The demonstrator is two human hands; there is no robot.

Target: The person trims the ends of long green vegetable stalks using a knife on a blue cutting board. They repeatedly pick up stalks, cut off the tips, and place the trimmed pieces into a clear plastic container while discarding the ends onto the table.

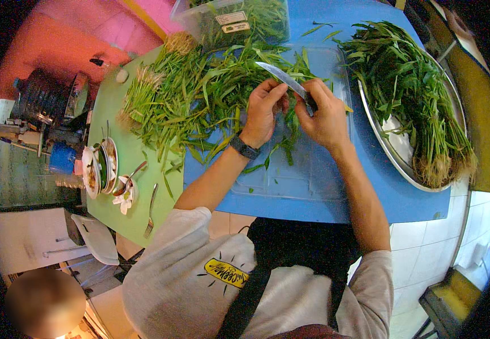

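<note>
My right hand (323, 112) is closed around the dark handle of a small knife (285, 78), whose blade points up and to the left. My left hand (266, 108), with a black watch at its wrist, is by the blade with thumb and fingers curled; whether it pinches a stem is hard to tell. Beneath both hands lies a clear plastic lid or tray (295, 182) with cut leafy pieces on it. A heap of long-leafed greens (223, 80) spreads to the left of the hands. More rooted bunches of greens (414, 89) lie on an oval metal tray (391, 163) at the right.
A clear plastic bin (266, 21) of greens stands at the back. On the green tabletop (160, 212) at left are stacked used plates (111, 165), a spoon (136, 169) and a fork (151, 212). A white chair (96, 239) and another person (45, 303) are at lower left.
</note>
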